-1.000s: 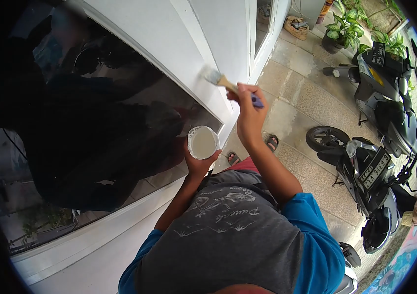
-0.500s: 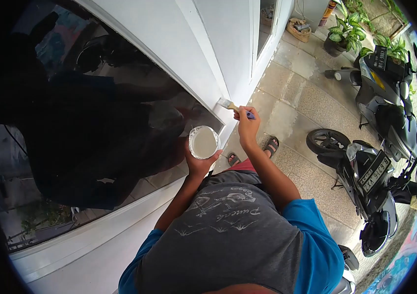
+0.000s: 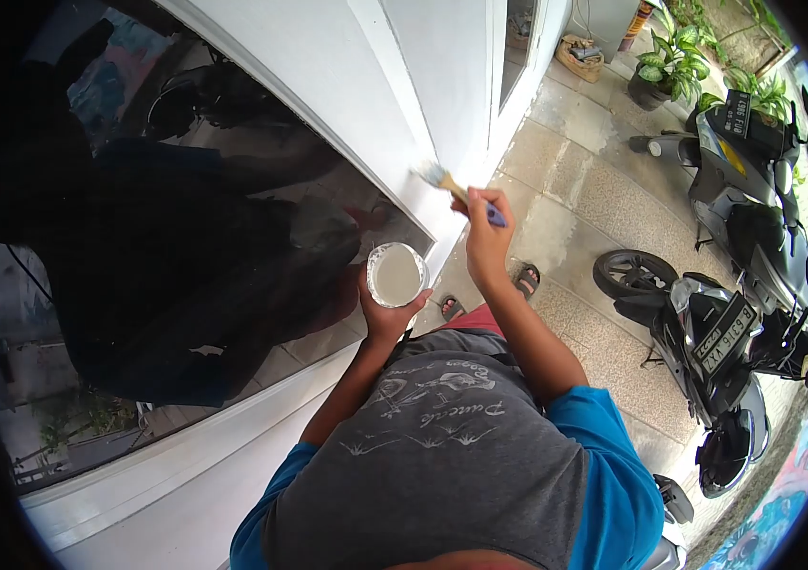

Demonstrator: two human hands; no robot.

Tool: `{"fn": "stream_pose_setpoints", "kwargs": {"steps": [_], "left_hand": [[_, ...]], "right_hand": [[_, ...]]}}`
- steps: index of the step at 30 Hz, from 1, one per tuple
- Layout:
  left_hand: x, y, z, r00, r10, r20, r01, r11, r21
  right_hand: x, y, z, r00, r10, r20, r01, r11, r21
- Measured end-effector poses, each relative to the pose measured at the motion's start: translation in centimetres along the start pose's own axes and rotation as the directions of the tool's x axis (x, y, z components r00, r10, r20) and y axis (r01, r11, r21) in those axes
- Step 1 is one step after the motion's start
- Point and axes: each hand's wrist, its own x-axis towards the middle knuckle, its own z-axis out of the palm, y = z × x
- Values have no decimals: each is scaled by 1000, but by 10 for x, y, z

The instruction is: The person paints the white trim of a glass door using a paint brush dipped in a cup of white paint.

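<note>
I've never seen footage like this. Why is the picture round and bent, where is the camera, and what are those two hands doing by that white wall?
The camera is worn on a person's head and looks forward and down, so you see their own arms and shirt from above. Its wide lens bends the edges and leaves dark corners. There is no machine here, only two bare hands.

The right hand grips a paintbrush by its handle, with the bristles against the white window frame. The left hand holds up a small cup of pale paint, close to the dark window glass, which mirrors the person.

On the tiled floor to the right stand parked scooters, with potted plants farther off. The person's sandalled feet show just below the hands.
</note>
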Motion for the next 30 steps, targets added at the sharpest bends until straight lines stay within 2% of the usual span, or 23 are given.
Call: {"fn": "stream_pose_setpoints", "kwargs": {"steps": [2,3,5,6,8,9,11,12,14,16,18,20,22,23,25,27,28,30], "left_hand": [[0,-4,0,1000,17,4,-17,1000,-27],[0,-5,0,1000,19,5,-19,999,-28],[0,-7,1,1000,17,-3,-18,999,-41],[0,-7,2,1000,17,-4,-18,999,-41],[-1,-7,1,1000,3,24,-2,1000,-22],[0,-5,0,1000,5,22,-5,1000,-21],[2,1,-1,999,-10,31,10,1000,-8],[1,1,-1,999,-9,32,9,1000,-7],[-1,2,0,998,-68,13,69,994,-90],[-2,2,1,997,-75,14,76,993,-95],[-2,1,0,997,-81,17,82,992,-97],[-1,0,-2,1000,0,24,0,1000,5],[0,-1,-2,1000,0,19,0,1000,-12],[-2,-1,-1,1000,3,14,-2,1000,-29],[-1,0,-1,1000,-5,22,6,999,-39],[0,-1,-3,999,-7,31,8,999,-44],[0,-3,-2,999,-11,37,13,998,-59],[-3,-5,-2,999,-18,35,20,997,-69]], "right_hand": [[-8,47,-36,971,170,-170,-195,969,-148],[-10,54,-42,971,167,-170,-193,970,-148],[-10,64,-49,941,262,-215,-306,930,-205],[-6,47,-35,941,262,-215,-306,930,-206],[3,6,0,977,187,-104,-200,971,-131],[6,-19,16,977,186,-103,-198,972,-130],[11,-68,44,997,72,12,-71,997,-31],[11,-84,54,997,71,10,-71,997,-29],[10,-106,65,990,-111,90,79,951,300],[12,-99,63,981,-154,116,106,934,341],[12,-65,51,989,-112,101,80,958,274],[4,-25,30,993,-91,79,69,968,242],[-4,14,1,999,55,1,-54,991,124],[-8,36,-16,998,57,1,-57,991,118],[-12,79,-49,982,145,-123,-154,986,-67],[-16,112,-72,972,175,-155,-195,973,-123],[-14,118,-76,962,203,-184,-237,954,-182],[-11,94,-55,967,196,-162,-224,959,-177]]}}
